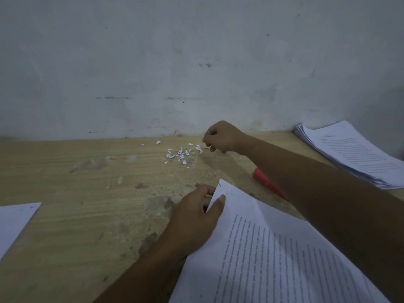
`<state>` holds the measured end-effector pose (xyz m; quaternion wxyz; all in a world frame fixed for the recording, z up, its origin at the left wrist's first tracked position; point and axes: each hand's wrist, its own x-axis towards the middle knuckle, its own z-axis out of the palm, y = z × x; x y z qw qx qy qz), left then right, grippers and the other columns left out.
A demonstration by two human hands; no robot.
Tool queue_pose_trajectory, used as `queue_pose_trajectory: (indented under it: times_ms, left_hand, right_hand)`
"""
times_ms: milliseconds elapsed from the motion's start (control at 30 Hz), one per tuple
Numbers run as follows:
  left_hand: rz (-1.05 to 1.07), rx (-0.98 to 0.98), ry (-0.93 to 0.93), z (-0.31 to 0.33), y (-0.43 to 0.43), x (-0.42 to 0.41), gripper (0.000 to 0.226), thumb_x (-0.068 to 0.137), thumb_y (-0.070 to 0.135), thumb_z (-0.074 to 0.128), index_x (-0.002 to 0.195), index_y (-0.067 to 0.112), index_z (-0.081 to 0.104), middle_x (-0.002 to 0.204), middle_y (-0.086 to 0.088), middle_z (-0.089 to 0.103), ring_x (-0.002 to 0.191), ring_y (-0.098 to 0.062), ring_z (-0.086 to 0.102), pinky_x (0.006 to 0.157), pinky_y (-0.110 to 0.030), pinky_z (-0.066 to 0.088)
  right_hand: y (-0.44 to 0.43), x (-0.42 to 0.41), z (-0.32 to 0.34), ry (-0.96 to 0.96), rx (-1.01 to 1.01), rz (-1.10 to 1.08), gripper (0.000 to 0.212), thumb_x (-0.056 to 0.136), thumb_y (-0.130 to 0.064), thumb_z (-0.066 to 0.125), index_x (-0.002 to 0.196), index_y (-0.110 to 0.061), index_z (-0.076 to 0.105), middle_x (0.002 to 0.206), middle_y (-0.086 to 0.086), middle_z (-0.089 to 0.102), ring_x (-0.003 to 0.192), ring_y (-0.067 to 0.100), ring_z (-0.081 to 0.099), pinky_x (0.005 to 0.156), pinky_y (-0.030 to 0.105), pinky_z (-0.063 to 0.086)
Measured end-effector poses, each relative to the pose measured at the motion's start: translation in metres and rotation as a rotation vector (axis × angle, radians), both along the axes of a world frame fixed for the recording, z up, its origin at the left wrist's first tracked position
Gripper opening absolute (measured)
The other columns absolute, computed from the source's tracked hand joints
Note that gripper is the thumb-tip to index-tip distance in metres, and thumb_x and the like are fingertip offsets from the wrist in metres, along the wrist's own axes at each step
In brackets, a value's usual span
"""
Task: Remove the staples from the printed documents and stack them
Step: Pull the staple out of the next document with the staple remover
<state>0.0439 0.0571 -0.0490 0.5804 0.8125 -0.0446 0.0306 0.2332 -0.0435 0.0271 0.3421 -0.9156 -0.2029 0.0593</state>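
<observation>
Logging the head view remotely: I see the left hand (pixel 196 217) gripping the top corner of the printed document (pixel 273 248), with the thumb (pixel 221 199) pressed on the upper face and the other fingers curled under the sheet. That corner is lifted off the table (pixel 87 171). The right hand (pixel 220 137) is stretched out beyond the left fingers, close to the wall (pixel 196 62). Its fingers are curled in with the tips bunched together; whether they pinch a staple or a scrap is too small for me to tell. Just left of those fingertips a scatter of torn paper bits (pixel 181 153) lies on the wood. A red object (pixel 263 179) lies between the two hands, partly hidden under the right forearm; I cannot identify it. Right of the right hand, well apart from its fingers, sits a stack of printed pages (pixel 354 154). Far left of the left fingers, a separate white sheet (pixel 15 224) lies flat at the frame edge.
</observation>
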Motion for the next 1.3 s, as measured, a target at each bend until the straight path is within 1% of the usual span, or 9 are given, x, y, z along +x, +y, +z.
queue_pose_trajectory:
  times_ms: [167,333,467,567,800,900,1000,1067,1300]
  left_hand:
    - [-0.038,-0.05,0.023,0.001,0.003,0.0,0.013,0.096,0.025,0.059,0.108,0.031,0.057,0.101,0.009,0.073,0.09,-0.009,0.071,0.084,-0.042,0.058]
    - [-0.102,-0.082,0.038,0.005,0.007,-0.004,0.02,0.098,0.02,0.056,0.113,0.031,0.05,0.102,0.003,0.075,0.087,-0.017,0.073,0.081,-0.047,0.058]
    - [-0.133,-0.067,0.03,0.009,0.006,-0.006,0.021,0.1,0.026,0.052,0.114,0.039,0.044,0.098,0.002,0.076,0.083,-0.022,0.073,0.074,-0.045,0.059]
    - [-0.106,-0.061,0.04,0.011,0.003,-0.006,0.012,0.1,0.023,0.052,0.105,0.026,0.041,0.091,0.004,0.077,0.078,-0.019,0.073,0.072,-0.043,0.056]
    - [-0.061,-0.075,0.029,0.016,0.002,-0.009,0.015,0.096,0.024,0.058,0.101,0.01,0.055,0.084,-0.004,0.077,0.076,-0.028,0.072,0.069,-0.044,0.056]
    - [-0.065,-0.098,0.044,0.018,0.001,-0.01,0.012,0.097,0.022,0.057,0.105,0.013,0.06,0.086,0.002,0.077,0.074,-0.017,0.074,0.064,-0.027,0.058]
    - [-0.059,-0.125,0.038,0.017,0.001,-0.01,0.014,0.098,0.018,0.055,0.107,0.013,0.064,0.087,0.004,0.078,0.074,-0.012,0.074,0.06,-0.017,0.053]
    - [-0.071,-0.114,0.031,0.016,0.002,-0.01,0.017,0.099,0.018,0.053,0.109,0.014,0.066,0.089,0.004,0.078,0.077,-0.009,0.074,0.062,-0.015,0.052]
    - [-0.1,-0.051,-0.023,0.016,0.001,-0.012,0.02,0.1,0.017,0.052,0.105,0.022,0.07,0.083,0.012,0.077,0.075,-0.003,0.073,0.062,-0.011,0.052]
  right_hand:
    - [-0.027,-0.009,0.006,-0.059,-0.084,-0.061,0.028,0.096,-0.018,0.053,0.092,0.005,0.067,0.086,0.013,0.071,0.075,0.023,0.071,0.049,0.025,0.044]
    - [-0.069,-0.027,0.001,-0.222,-0.329,-0.123,0.052,0.096,-0.049,0.053,0.076,-0.002,0.061,0.077,0.013,0.064,0.076,0.028,0.06,0.062,0.031,0.04]
    - [-0.105,-0.049,-0.01,-0.128,-0.559,-0.192,0.06,0.088,-0.069,0.049,0.106,-0.012,0.052,0.1,0.004,0.055,0.096,0.025,0.056,0.083,0.037,0.048]
    - [-0.127,-0.064,-0.022,-0.067,-0.684,-0.203,0.062,0.082,-0.077,0.048,0.101,-0.018,0.043,0.094,0.002,0.049,0.089,0.024,0.055,0.076,0.035,0.047]
    - [-0.139,-0.079,-0.038,-0.15,-0.572,-0.221,0.053,0.089,-0.069,0.047,0.09,-0.016,0.047,0.085,0.002,0.054,0.075,0.018,0.052,0.065,0.032,0.039]
    - [-0.133,-0.076,-0.024,-0.068,-0.328,-0.239,0.051,0.098,-0.059,0.039,0.077,-0.014,0.053,0.075,0.003,0.06,0.069,0.017,0.058,0.071,0.036,0.047]
    - [-0.119,-0.077,-0.01,0.278,0.344,-0.278,0.041,0.101,-0.041,0.043,0.085,-0.009,0.064,0.08,0.009,0.069,0.074,0.024,0.065,0.086,0.047,0.054]
    - [-0.109,-0.081,-0.005,0.421,0.63,-0.283,0.035,0.1,-0.035,0.042,0.096,-0.006,0.063,0.084,0.013,0.069,0.078,0.028,0.065,0.083,0.044,0.054]
    - [-0.059,-0.103,-0.004,0.352,0.719,-0.271,0.041,0.1,-0.037,0.036,0.098,-0.005,0.062,0.081,0.014,0.065,0.075,0.028,0.061,0.075,0.04,0.052]
